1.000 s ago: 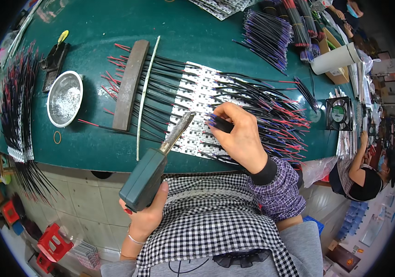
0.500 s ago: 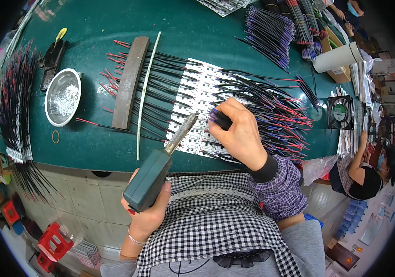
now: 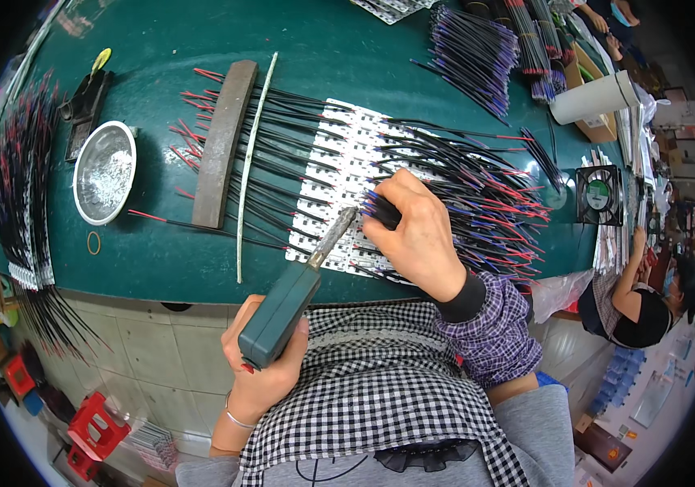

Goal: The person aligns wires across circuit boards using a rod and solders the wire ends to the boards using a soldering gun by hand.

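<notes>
My left hand [image 3: 273,365] is closed round the dark green body of a soldering gun [image 3: 281,312]. Its metal tip angles up and right over white circuit boards [image 3: 315,209], ending beside my right fingers. My right hand [image 3: 419,231] pinches a small bunch of black wires [image 3: 382,209] with bluish ends, held low over the boards. Rows of black wires with red ends spread from both sides of the boards. On the left-hand wires lies a grey-brown bar [image 3: 227,146], and a thin pale stick [image 3: 255,162] crosses them. My right palm hides part of the boards.
Left on the green table [image 3: 177,272] are a white bowl [image 3: 79,183], a black holder [image 3: 88,109], a rubber band [image 3: 94,243] and a wired board stack [image 3: 27,178]. Rightward are wire bundles [image 3: 473,61], a white cylinder [image 3: 591,99] and a fan [image 3: 599,195]. Another person [image 3: 643,300] sits at right.
My left hand has moved the soldering gun right and slightly down, bringing its tip closer to the wires in my right fingers. My right hand has shifted slightly left.
</notes>
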Action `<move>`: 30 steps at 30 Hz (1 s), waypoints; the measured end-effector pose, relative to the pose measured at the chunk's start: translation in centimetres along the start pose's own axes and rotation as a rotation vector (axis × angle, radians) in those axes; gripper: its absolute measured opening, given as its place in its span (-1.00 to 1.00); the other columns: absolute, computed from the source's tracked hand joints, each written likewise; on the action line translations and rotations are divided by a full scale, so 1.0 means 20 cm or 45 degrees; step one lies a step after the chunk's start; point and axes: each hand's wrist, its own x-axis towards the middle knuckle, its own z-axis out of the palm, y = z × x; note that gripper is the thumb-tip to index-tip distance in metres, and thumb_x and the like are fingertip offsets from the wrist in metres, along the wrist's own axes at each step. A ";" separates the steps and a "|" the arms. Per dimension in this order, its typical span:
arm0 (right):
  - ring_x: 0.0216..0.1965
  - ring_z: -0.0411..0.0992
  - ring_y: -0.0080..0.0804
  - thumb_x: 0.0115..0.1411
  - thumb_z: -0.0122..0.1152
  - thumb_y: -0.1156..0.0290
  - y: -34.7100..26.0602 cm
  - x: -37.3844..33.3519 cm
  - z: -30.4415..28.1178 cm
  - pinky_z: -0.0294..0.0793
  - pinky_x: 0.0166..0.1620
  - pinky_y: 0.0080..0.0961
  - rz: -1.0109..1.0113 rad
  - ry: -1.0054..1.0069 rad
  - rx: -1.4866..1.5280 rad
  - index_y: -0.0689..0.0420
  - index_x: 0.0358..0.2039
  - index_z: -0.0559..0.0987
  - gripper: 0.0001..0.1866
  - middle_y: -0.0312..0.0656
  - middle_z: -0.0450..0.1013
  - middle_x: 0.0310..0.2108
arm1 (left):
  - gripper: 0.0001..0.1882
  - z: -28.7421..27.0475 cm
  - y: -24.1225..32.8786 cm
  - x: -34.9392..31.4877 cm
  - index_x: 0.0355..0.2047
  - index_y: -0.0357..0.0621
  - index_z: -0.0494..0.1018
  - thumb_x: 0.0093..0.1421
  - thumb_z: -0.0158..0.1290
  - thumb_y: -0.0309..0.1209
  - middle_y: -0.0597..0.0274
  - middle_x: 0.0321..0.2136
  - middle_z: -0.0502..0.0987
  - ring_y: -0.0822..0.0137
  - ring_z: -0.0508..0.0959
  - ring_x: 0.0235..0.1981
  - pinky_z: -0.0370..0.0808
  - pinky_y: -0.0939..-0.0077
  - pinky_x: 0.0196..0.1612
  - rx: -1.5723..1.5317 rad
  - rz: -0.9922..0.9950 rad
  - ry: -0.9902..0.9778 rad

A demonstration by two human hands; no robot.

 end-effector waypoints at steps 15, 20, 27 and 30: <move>-0.33 0.47 -0.05 -0.03 0.35 0.50 -0.01 0.01 0.00 0.46 -0.25 -0.23 -0.005 -0.015 -0.029 0.32 -0.31 0.56 -0.75 -0.07 0.38 -0.37 | -0.83 -0.01 -0.03 -0.04 -0.36 -0.38 0.57 -0.03 0.23 -0.69 0.09 -0.45 0.53 0.28 0.54 -0.53 0.45 0.48 -0.47 -0.011 0.014 0.079; -0.32 0.47 -0.05 0.00 0.33 0.53 -0.01 0.01 -0.01 0.46 -0.22 -0.27 0.020 -0.034 -0.018 0.35 -0.29 0.57 -0.76 -0.06 0.40 -0.38 | -0.80 -0.03 -0.01 -0.05 -0.35 -0.40 0.58 -0.05 0.23 -0.68 0.08 -0.44 0.53 0.27 0.54 -0.53 0.45 0.48 -0.47 0.007 0.025 0.087; -0.38 0.38 -0.08 0.02 0.32 0.52 0.02 0.04 -0.03 0.36 -0.28 -0.28 -0.013 -0.074 0.061 0.36 -0.32 0.55 -0.78 -0.05 0.33 -0.43 | -0.80 -0.02 0.02 -0.01 -0.35 -0.40 0.58 -0.05 0.23 -0.70 0.07 -0.41 0.56 0.26 0.57 -0.50 0.48 0.48 -0.43 0.025 0.073 0.052; -0.39 0.37 -0.09 0.03 0.32 0.51 0.04 0.05 -0.03 0.34 -0.29 -0.28 -0.015 -0.100 0.066 0.35 -0.34 0.54 -0.78 -0.05 0.32 -0.43 | -0.81 -0.02 0.02 -0.01 -0.35 -0.39 0.58 -0.04 0.22 -0.71 0.08 -0.42 0.56 0.26 0.57 -0.49 0.48 0.48 -0.42 0.030 0.067 0.031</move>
